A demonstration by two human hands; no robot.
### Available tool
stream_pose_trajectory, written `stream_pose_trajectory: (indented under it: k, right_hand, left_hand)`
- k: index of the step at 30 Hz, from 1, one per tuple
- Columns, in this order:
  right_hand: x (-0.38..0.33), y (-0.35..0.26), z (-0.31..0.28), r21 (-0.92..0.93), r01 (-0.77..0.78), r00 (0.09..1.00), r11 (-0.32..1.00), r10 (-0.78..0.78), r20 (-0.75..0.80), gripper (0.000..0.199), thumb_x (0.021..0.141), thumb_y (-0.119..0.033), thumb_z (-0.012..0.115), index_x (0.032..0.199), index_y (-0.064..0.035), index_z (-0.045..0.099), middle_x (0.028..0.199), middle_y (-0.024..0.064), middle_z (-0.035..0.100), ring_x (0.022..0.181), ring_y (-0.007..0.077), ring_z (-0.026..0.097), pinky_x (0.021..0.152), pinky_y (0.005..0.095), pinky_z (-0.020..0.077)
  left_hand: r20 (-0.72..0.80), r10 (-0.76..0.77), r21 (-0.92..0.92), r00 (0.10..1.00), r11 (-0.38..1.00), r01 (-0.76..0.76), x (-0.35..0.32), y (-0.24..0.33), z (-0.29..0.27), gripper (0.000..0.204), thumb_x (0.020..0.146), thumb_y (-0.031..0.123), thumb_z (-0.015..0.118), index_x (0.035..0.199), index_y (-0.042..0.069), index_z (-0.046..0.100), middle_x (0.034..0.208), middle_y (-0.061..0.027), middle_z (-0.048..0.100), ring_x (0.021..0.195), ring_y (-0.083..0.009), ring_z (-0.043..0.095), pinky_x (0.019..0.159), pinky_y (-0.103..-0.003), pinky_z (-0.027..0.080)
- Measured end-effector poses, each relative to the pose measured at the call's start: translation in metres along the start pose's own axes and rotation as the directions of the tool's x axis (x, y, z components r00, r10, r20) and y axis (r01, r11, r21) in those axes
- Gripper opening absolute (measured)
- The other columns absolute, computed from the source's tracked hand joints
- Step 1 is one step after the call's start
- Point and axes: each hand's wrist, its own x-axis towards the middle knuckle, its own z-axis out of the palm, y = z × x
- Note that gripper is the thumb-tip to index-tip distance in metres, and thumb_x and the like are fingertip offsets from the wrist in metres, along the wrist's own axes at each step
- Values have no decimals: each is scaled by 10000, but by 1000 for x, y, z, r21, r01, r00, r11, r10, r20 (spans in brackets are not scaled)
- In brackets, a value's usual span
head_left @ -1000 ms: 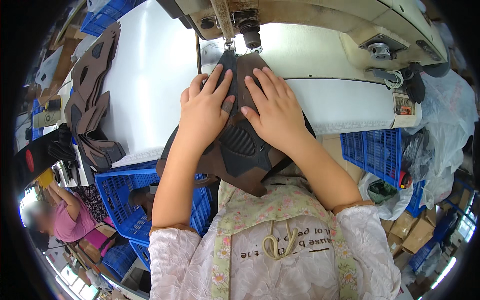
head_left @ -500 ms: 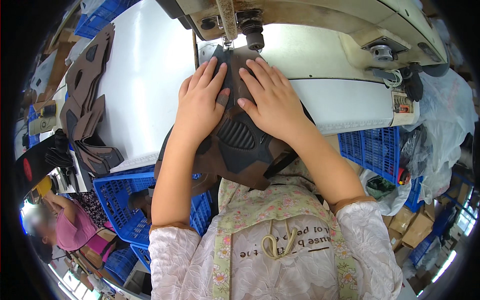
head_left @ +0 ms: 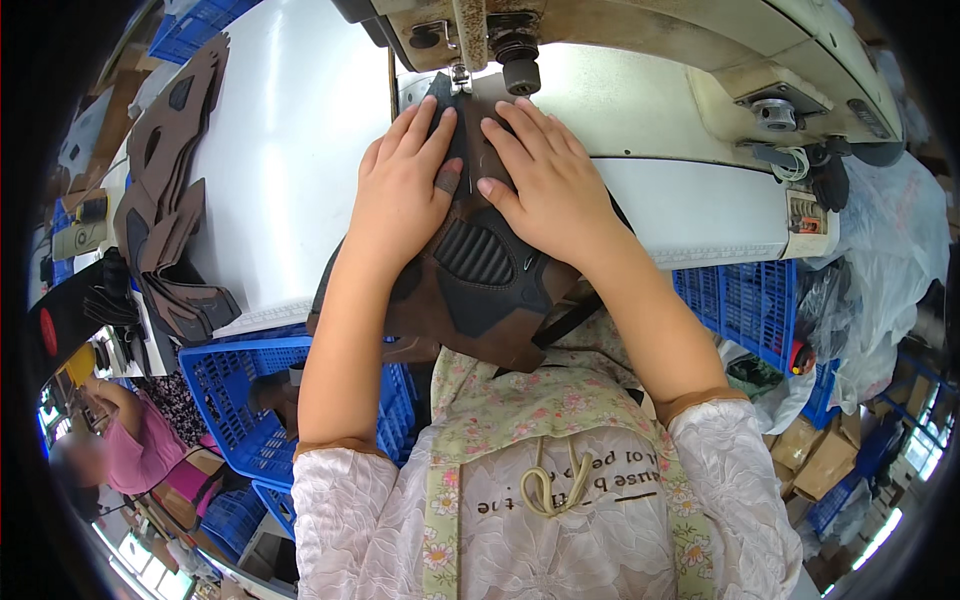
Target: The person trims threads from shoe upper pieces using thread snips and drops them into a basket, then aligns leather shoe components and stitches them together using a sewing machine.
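Nearest, a floral apron lies between white lacy sleeves; from these the bare forearms reach forward, slanting inward. The brown-and-black sewn piece lies under both hands, its lower end overhanging the table's front edge above the apron and its narrow tip just by the presser foot. The left hand rests palm down on its left side, fingers extended forward and slightly spread, thumb angled inward. The right hand mirrors it, fingers slanting forward-left, thumb toward the middle. Neither is clenched: both press flat without grasping. Beyond the fingertips is the sewing machine, its arm spanning the white table.
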Motion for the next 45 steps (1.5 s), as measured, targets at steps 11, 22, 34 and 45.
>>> stream_pose_trajectory:
  k: [11,22,34,45]
  right_hand:
    - [2,1,-2,-2,-3,1000,1000,2,-11,544,866,-361,622,1290,-26,560,1382,169,501,1349,318,411,1133,449,300]
    - [0,0,0,-5,24,999,1000,-25,-46,556,868,-344,618,1294,6,545,1380,188,501,1338,329,421,1131,431,307]
    - [0,-2,-1,-29,25,999,999,-26,-25,559,882,-348,601,1304,13,532,1391,199,488,1337,336,422,1131,430,309]
    - [0,-3,0,-21,20,999,1000,-20,-27,557,883,-343,599,1305,15,532,1397,202,484,1344,336,415,1132,426,308]
  left_hand:
    - [-7,-1,-2,1000,1000,1,1,0,1,489,906,180,576,1384,96,516,1472,-129,448,1370,-306,398,1101,-428,315]
    - [42,-4,30,999,1000,3,2,3,-2,489,914,152,549,1399,208,522,1504,-131,399,1379,-310,380,1111,-430,299]
    - [44,-2,1,999,1000,2,3,5,-3,518,888,98,549,1395,198,524,1491,-164,399,1359,-357,391,1103,-442,334]
    - [28,5,9,1000,1000,-5,2,4,-1,497,892,103,557,1383,179,536,1476,-179,415,1352,-363,401,1099,-442,349]
